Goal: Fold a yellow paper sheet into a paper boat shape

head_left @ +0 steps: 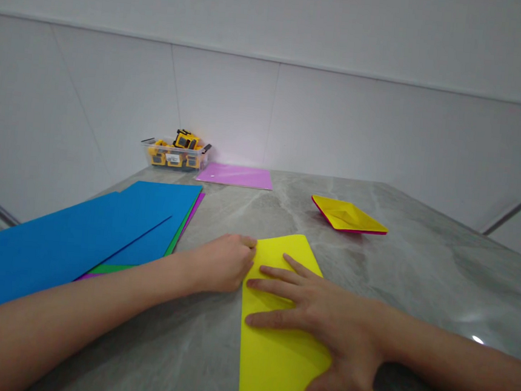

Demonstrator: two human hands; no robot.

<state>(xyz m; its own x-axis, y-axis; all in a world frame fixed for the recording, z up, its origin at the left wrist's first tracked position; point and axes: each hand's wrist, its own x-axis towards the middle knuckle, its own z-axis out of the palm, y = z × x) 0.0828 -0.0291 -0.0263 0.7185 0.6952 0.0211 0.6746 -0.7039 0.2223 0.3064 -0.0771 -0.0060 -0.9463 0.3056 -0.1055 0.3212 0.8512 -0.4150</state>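
The yellow sheet (273, 367) lies flat on the grey surface (439, 284), in its near portion, about midway between the left and right edges. Right hand (323, 310): fingers extended and spread, palm down, laid over the sheet; the thumb is at the sheet's near end. Left hand (227, 261): fingers curled closed, in contact with the sheet's left side close to its far end; whether paper is pinched between them cannot be determined. Blue sheets (80, 222) overlap along the left edge of the surface, with a green sheet (175, 237) and a purple sheet (192, 214) showing beneath. At the far left corner stands a clear bin (172, 158) containing yellow toy vehicles (187, 140). A lilac sheet (239, 176) lies beside it at the far edge. A folded paper piece (350, 216), yellow inside and red outside, sits toward the far right corner.
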